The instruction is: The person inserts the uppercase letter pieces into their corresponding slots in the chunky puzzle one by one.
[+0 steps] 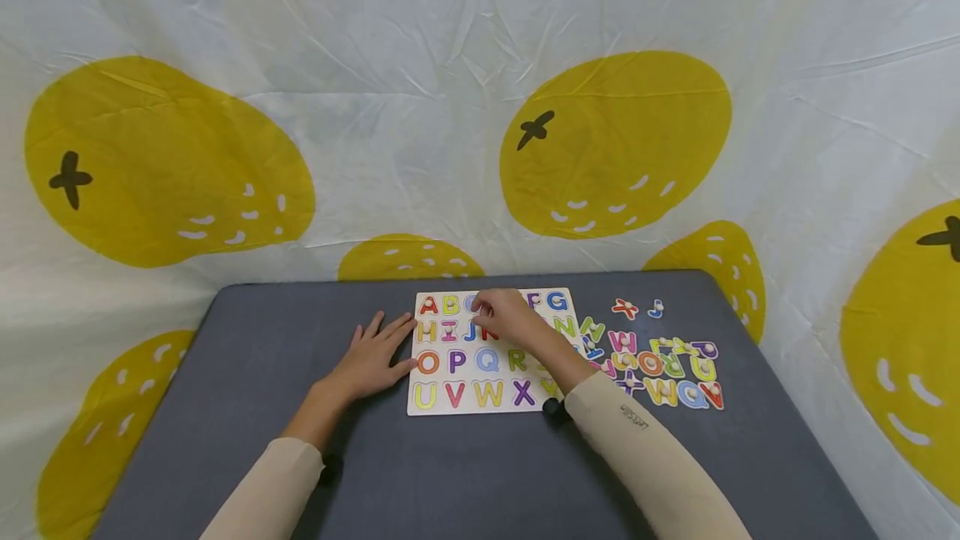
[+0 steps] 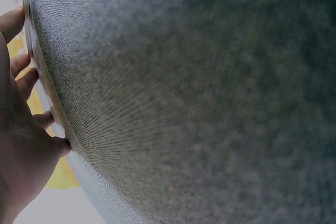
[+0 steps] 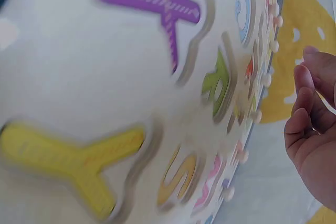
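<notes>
A white alphabet puzzle board (image 1: 465,369) lies flat on the table, with coloured letters in rows. Knobbed letter pieces sit in its upper part, such as the blue G (image 1: 557,301) and the red A (image 1: 429,305). My left hand (image 1: 367,361) rests on the table with its fingers spread, fingertips and thumb at the board's left edge. Over the upper rows hovers my right hand (image 1: 510,319), bent fingers and thumb close to the blue C (image 1: 470,303). No piece shows between its fingers (image 3: 303,77) in the right wrist view; the hand hides several letters.
Right of the board lies a cluster of loose knobbed letters, including an orange O (image 1: 649,364) and a yellow W (image 1: 662,392). A red X (image 1: 624,308) and a blue J (image 1: 656,308) lie apart behind them. A fruit-patterned cloth (image 1: 420,148) hangs behind the dark grey table (image 1: 450,473).
</notes>
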